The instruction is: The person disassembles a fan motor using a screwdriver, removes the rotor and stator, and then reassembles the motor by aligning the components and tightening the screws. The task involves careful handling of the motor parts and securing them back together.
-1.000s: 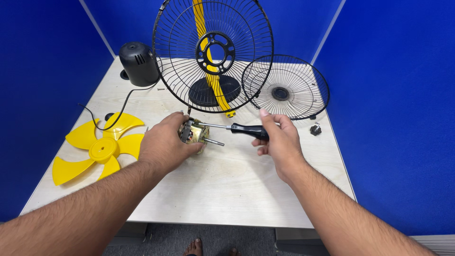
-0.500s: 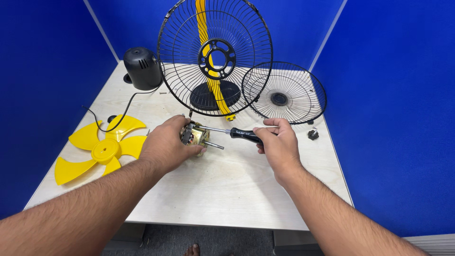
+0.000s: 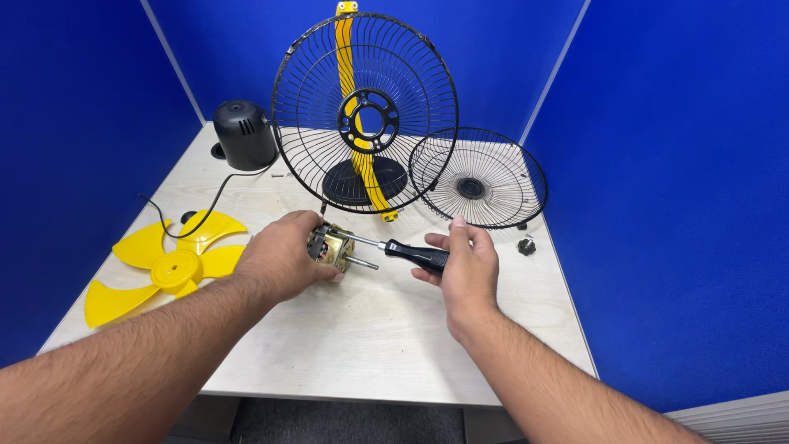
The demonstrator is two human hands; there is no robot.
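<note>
Near the middle of the bench, a small brass-coloured motor is being gripped in the closed left hand. A screwdriver is being held by its black handle in the right hand, fingers wrapped around it, its tip being pressed against the motor. A yellow fan blade is lying by the left edge, and a wire guard is standing toward the back edge.

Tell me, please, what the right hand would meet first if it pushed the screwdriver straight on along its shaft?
Most likely the small fan motor: the screwdriver in the right hand points left at its top, tip seemingly at it already. The left hand grips the motor just beyond.
</note>
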